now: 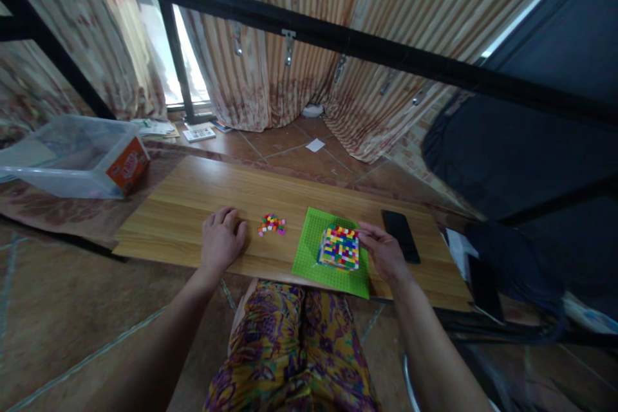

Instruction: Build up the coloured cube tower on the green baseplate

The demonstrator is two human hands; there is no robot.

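A block (339, 247) of small coloured bricks sits just right of centre in the frame, pressed onto a green baseplate (313, 251) whose near edge overhangs the tabletop (193, 196) a little toward the lap. The right hand (385, 252) rests at the block's upper right corner, its fingers (365, 229) loosely curled with the tips touching the top edge of the bricks; it seems to steady or press there rather than grip, and it encloses nothing that can be seen.

The left hand (221, 239) lies flat, palm down, left of centre, fingers spread and holding nothing, likely bracing. Just beside its fingertips lies a loose pile of bricks (271, 224), between that hand and the baseplate, within easy reach of either hand.

A dark phone (400, 235) lies face up just right of the right hand, near but apart from the baseplate. At upper left, well apart, a clear plastic bin (72, 154) with an orange box inside rests on the floor-level cloth. Papers (199, 134) lie on the tiles beyond. Nothing stands between the hands and the bricks.
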